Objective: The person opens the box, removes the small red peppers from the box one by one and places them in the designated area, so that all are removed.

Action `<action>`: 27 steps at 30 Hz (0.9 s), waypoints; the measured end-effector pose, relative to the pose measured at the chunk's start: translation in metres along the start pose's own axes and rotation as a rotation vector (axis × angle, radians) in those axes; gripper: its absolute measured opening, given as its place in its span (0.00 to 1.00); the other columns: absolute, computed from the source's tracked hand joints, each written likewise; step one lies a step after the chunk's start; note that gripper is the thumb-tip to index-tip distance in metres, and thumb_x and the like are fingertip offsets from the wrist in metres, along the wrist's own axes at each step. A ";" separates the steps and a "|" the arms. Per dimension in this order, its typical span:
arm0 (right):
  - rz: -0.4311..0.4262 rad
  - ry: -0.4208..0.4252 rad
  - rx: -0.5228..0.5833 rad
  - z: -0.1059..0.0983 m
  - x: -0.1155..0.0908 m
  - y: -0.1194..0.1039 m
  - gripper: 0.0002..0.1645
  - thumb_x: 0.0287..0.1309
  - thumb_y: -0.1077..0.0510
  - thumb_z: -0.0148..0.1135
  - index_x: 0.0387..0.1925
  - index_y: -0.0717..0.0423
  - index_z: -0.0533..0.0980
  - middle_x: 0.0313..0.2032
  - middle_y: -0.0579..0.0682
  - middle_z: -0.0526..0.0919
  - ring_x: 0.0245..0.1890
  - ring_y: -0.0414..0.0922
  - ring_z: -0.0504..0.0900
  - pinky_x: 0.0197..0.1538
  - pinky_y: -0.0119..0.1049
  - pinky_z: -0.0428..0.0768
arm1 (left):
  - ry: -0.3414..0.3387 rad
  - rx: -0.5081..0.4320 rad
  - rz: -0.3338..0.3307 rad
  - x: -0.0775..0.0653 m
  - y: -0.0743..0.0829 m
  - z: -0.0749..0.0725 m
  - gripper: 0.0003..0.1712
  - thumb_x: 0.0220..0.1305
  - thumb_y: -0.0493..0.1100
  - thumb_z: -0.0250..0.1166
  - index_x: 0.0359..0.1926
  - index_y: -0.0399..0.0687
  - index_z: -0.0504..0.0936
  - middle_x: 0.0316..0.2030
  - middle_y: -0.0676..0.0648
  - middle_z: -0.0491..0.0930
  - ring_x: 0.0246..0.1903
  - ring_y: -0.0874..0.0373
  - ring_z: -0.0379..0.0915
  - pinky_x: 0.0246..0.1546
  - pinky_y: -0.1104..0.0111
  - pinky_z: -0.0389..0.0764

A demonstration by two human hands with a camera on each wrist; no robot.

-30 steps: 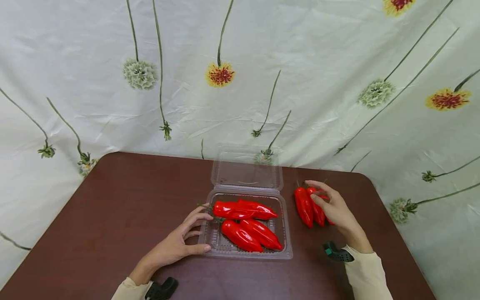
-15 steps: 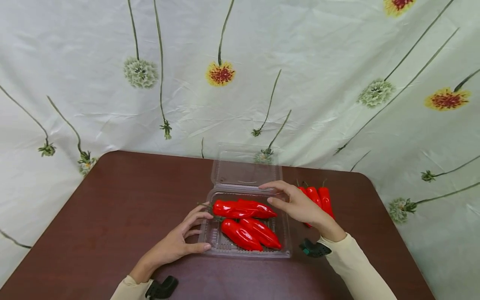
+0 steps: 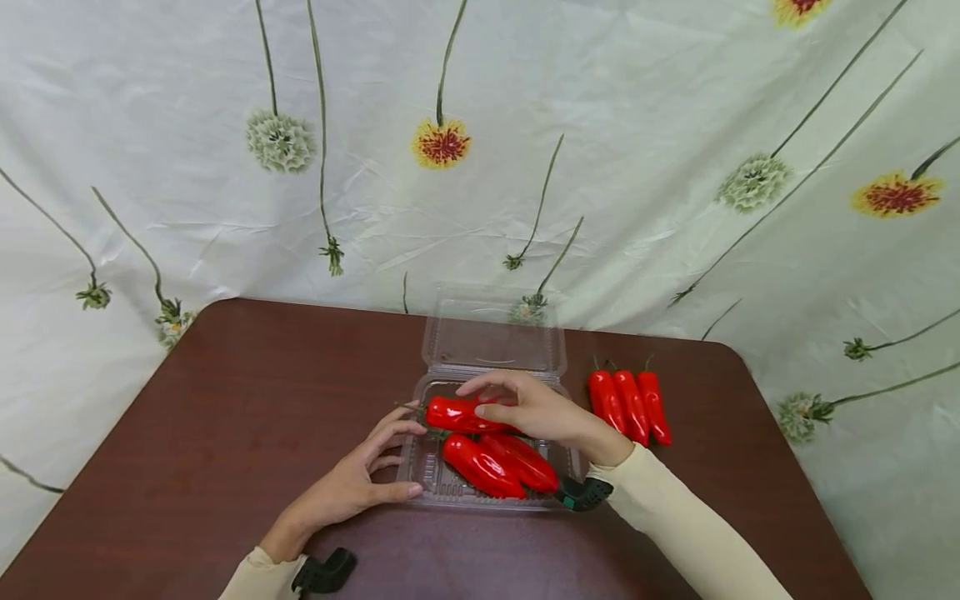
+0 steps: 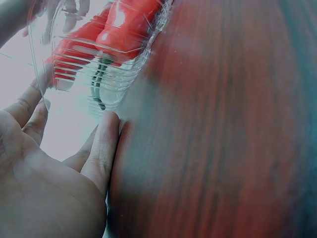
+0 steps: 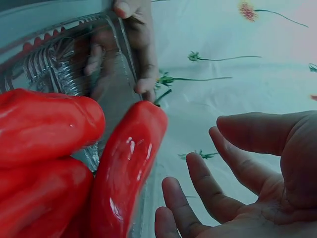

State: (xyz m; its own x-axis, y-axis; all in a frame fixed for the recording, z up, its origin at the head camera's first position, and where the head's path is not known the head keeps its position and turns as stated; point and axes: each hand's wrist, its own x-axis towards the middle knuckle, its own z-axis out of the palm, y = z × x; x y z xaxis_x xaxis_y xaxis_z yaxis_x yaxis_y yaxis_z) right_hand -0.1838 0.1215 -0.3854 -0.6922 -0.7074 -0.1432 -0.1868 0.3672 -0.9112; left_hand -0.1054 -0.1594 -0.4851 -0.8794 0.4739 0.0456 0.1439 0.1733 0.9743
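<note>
A clear plastic clamshell box with its lid raised holds several glossy red chili peppers. Two peppers lie slanted at the front; another pepper lies crosswise at the back, its stem over the left rim. My left hand rests against the box's left side, thumb at the front corner, fingers towards the back. Above the back pepper hovers my right hand, covering part of it. The right wrist view shows nothing between that hand's thumb and fingers, apart from the nearest pepper.
Right of the box, three more red peppers lie side by side on the dark brown table. A white floral cloth hangs behind the table's back edge. Black camera bands sit on both wrists.
My right hand has left the loose peppers on the right and moved leftward over the box without carrying one. My left hand stays at the box's left side.
</note>
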 end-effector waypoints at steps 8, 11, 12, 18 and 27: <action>0.010 -0.040 -0.032 0.007 0.013 0.003 0.21 0.66 0.67 0.59 0.59 0.52 0.78 0.58 0.50 0.80 0.52 0.47 0.79 0.52 0.36 0.79 | -0.008 -0.003 0.040 0.001 -0.003 0.000 0.36 0.62 0.39 0.72 0.68 0.49 0.66 0.79 0.48 0.44 0.69 0.37 0.58 0.59 0.70 0.73; 0.008 -0.032 -0.045 0.007 0.016 0.006 0.22 0.65 0.69 0.59 0.58 0.52 0.79 0.60 0.50 0.78 0.56 0.48 0.78 0.54 0.36 0.77 | -0.011 -0.006 0.048 0.001 -0.004 0.001 0.36 0.62 0.39 0.72 0.68 0.47 0.66 0.79 0.48 0.44 0.69 0.37 0.58 0.58 0.70 0.73; 0.007 -0.028 -0.050 0.007 0.017 0.007 0.22 0.65 0.69 0.59 0.58 0.52 0.79 0.61 0.50 0.78 0.57 0.48 0.77 0.55 0.36 0.77 | -0.012 -0.006 0.051 0.002 -0.004 0.001 0.36 0.62 0.40 0.72 0.68 0.47 0.66 0.79 0.48 0.44 0.69 0.37 0.58 0.58 0.70 0.73; 0.012 -0.030 -0.105 0.008 0.019 0.013 0.21 0.65 0.69 0.59 0.56 0.51 0.81 0.61 0.51 0.78 0.60 0.50 0.75 0.62 0.46 0.74 | -0.013 0.001 0.051 0.001 -0.004 0.001 0.36 0.62 0.39 0.72 0.68 0.46 0.66 0.79 0.48 0.43 0.69 0.37 0.59 0.59 0.70 0.73; 0.016 -0.064 -0.172 0.011 0.020 0.014 0.24 0.65 0.70 0.56 0.55 0.47 0.83 0.63 0.51 0.77 0.66 0.51 0.71 0.69 0.53 0.67 | -0.014 -0.006 0.044 0.001 -0.001 0.001 0.36 0.62 0.39 0.71 0.68 0.46 0.66 0.79 0.47 0.43 0.69 0.36 0.58 0.59 0.71 0.73</action>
State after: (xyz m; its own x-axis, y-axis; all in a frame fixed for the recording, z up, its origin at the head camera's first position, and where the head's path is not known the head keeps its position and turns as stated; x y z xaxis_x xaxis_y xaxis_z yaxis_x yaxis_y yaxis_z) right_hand -0.1925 0.1058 -0.4057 -0.6509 -0.7358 -0.1868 -0.2963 0.4728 -0.8299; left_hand -0.1060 -0.1583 -0.4866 -0.8660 0.4927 0.0858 0.1797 0.1464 0.9728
